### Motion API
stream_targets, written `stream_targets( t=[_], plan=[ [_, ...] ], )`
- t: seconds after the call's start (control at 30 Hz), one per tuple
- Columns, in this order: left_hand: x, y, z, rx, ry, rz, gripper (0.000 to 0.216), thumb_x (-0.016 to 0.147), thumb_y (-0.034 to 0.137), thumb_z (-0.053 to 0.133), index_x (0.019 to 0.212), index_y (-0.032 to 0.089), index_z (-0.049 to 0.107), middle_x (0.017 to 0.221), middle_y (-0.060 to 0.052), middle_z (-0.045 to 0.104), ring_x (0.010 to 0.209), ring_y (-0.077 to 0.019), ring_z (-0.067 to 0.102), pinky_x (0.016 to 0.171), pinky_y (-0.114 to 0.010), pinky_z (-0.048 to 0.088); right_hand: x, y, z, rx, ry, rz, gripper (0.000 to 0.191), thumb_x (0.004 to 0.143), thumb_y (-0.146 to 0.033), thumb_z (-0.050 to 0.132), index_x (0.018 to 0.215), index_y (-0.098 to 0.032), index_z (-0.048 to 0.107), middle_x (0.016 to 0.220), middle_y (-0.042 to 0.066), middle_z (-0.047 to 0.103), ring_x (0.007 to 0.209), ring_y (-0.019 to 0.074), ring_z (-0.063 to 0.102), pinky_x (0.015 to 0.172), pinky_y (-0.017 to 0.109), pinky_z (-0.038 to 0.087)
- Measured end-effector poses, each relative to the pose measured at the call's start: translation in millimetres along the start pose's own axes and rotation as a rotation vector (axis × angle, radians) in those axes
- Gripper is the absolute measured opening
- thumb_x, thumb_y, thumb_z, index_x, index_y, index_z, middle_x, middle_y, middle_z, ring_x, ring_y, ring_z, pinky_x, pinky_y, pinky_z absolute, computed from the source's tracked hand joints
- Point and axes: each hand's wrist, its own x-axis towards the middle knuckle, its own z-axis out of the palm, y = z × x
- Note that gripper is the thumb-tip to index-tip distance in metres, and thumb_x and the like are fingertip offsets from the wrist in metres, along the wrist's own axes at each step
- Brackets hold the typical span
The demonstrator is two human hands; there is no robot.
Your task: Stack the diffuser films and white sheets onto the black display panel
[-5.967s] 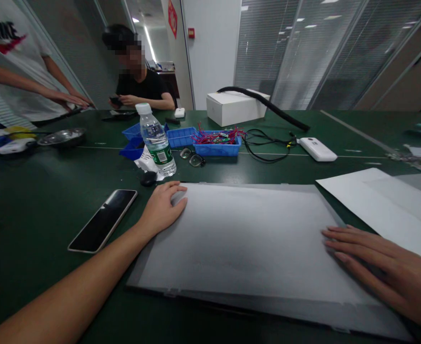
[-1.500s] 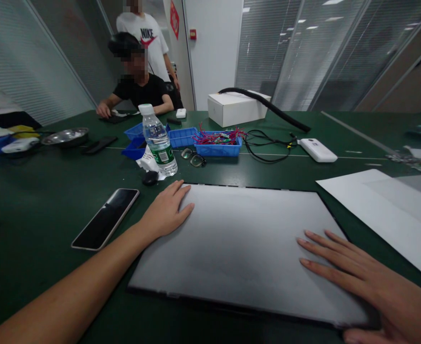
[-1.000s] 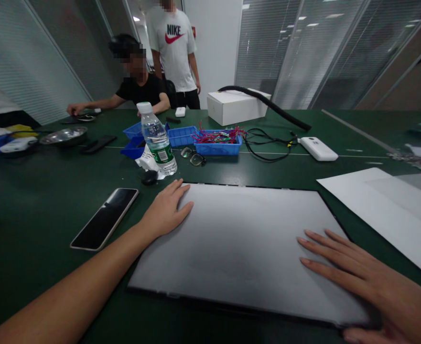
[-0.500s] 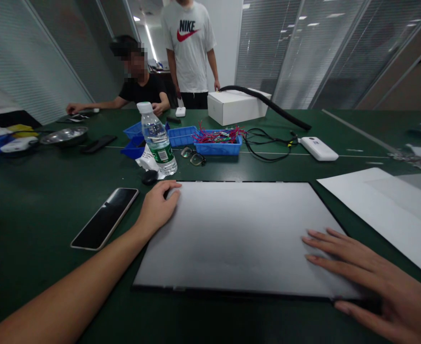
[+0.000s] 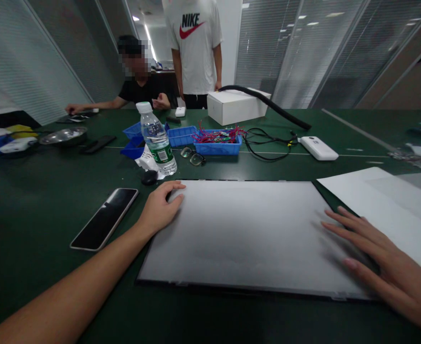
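Observation:
A flat, light-grey rectangular panel [image 5: 246, 234] with a thin dark edge lies on the green table in front of me. My left hand [image 5: 162, 205] rests over its far left corner, index finger and thumb apart on the top surface; the other fingers are mostly hidden. Over the panel's right edge is my right hand [image 5: 378, 253], fingers spread and slightly blurred, with a shadow beneath the fingertips. It holds nothing, and whether it touches the panel I cannot tell. Left of the panel lies a smartphone [image 5: 104, 219], its dark screen up.
Beyond the panel stand a water bottle [image 5: 157, 141], a black mouse [image 5: 149, 177], glasses [image 5: 193, 156] and a blue tray [image 5: 217, 148] of red wires. White sheets [image 5: 385, 205] lie at right. A white box [image 5: 228, 109] is farther back, near two people.
My right hand has moved right and slightly away from me, toward the panel's edge. The panel has shifted slightly right, my left hand along with it. The standing person has moved a little right.

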Motion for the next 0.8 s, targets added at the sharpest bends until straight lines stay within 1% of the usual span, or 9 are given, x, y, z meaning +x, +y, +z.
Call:
stream_targets(
  t=[0.1, 0.17, 0.23, 0.37, 0.5, 0.6, 0.7, 0.77, 0.8],
  plan=[
    [-1, 6, -1, 0.074, -0.055, 0.068, 0.042, 0.093, 0.044, 0.06, 0.123, 0.019, 0.076, 0.147, -0.015, 0.07, 0.138, -0.0334, 0.066, 0.125, -0.054, 0.047, -3, 5, 5, -0.012, -0.046, 0.052, 0.078, 0.105, -0.065, 0.05, 0.176, -0.039, 0.035, 0.176, 0.001, 0.029, 0.161, 0.0371, 0.033, 0.131, 0.059, 0.024],
    [-2, 7, 0, 0.111, -0.081, 0.09, 0.044, 0.093, 0.045, 0.059, 0.124, 0.019, 0.076, 0.148, -0.016, 0.069, 0.139, -0.034, 0.066, 0.124, -0.054, 0.047, -4, 4, 6, -0.035, -0.085, 0.011, 0.083, 0.103, -0.067, 0.053, 0.178, -0.039, 0.03, 0.178, 0.002, 0.025, 0.163, 0.0386, 0.027, 0.13, 0.06, 0.023],
    [-1, 5, 1, 0.136, -0.088, 0.094, 0.043, 0.094, 0.045, 0.059, 0.125, 0.02, 0.075, 0.148, -0.015, 0.069, 0.14, -0.0337, 0.065, 0.125, -0.054, 0.047, -6, 2, 6, -0.066, -0.095, -0.037, 0.088, 0.102, -0.067, 0.055, 0.179, -0.04, 0.024, 0.178, 0.003, 0.023, 0.163, 0.0407, 0.023, 0.127, 0.062, 0.026],
    [-1, 0, 3, 0.188, -0.101, 0.104, 0.044, 0.096, 0.046, 0.058, 0.128, 0.02, 0.074, 0.149, -0.014, 0.068, 0.142, -0.034, 0.063, 0.126, -0.055, 0.045, -7, -1, 5, -0.103, -0.094, -0.075, 0.092, 0.1, -0.068, 0.056, 0.18, -0.043, 0.018, 0.179, 0.004, 0.022, 0.162, 0.0441, 0.023, 0.121, 0.067, 0.031],
    [-1, -1, 3, 0.241, -0.126, 0.124, 0.045, 0.095, 0.045, 0.059, 0.13, 0.02, 0.074, 0.15, -0.014, 0.067, 0.145, -0.0364, 0.059, 0.128, -0.058, 0.043, -5, -3, 5, -0.095, -0.106, -0.068, 0.091, 0.099, -0.068, 0.058, 0.179, -0.046, 0.02, 0.178, 0.002, 0.024, 0.162, 0.0438, 0.024, 0.123, 0.068, 0.028],
    [-1, -1, 4, 0.257, -0.133, 0.133, 0.044, 0.096, 0.044, 0.058, 0.13, 0.021, 0.073, 0.151, -0.014, 0.066, 0.147, -0.037, 0.058, 0.128, -0.058, 0.042, -2, -1, 4, -0.05, -0.078, -0.035, 0.082, 0.103, -0.065, 0.053, 0.178, -0.047, 0.024, 0.177, 0.0, 0.027, 0.163, 0.0398, 0.026, 0.126, 0.066, 0.028],
    [-1, 0, 4, 0.268, -0.133, 0.135, 0.045, 0.096, 0.045, 0.058, 0.13, 0.02, 0.074, 0.151, -0.015, 0.066, 0.147, -0.0379, 0.058, 0.128, -0.059, 0.042, 2, 12, 4, -0.052, -0.016, 0.074, 0.076, 0.105, -0.068, 0.048, 0.174, -0.038, 0.039, 0.176, 0.002, 0.031, 0.165, 0.0364, 0.026, 0.132, 0.062, 0.026],
    [-2, 0, 4, 0.272, -0.133, 0.141, 0.046, 0.097, 0.045, 0.057, 0.131, 0.019, 0.074, 0.151, -0.015, 0.066, 0.147, -0.0382, 0.058, 0.128, -0.058, 0.042, 3, 30, 5, -0.118, 0.032, 0.166, 0.081, 0.103, -0.075, 0.045, 0.169, -0.028, 0.046, 0.175, 0.006, 0.033, 0.165, 0.036, 0.024, 0.135, 0.06, 0.025],
    [-2, 1, 4, 0.273, -0.131, 0.144, 0.046, 0.097, 0.045, 0.057, 0.131, 0.019, 0.074, 0.151, -0.015, 0.066, 0.147, -0.0381, 0.057, 0.128, -0.058, 0.042, 2, 42, 5, -0.166, 0.054, 0.212, 0.086, 0.102, -0.078, 0.043, 0.168, -0.024, 0.047, 0.175, 0.008, 0.033, 0.165, 0.0365, 0.024, 0.136, 0.06, 0.024]
  ],
)
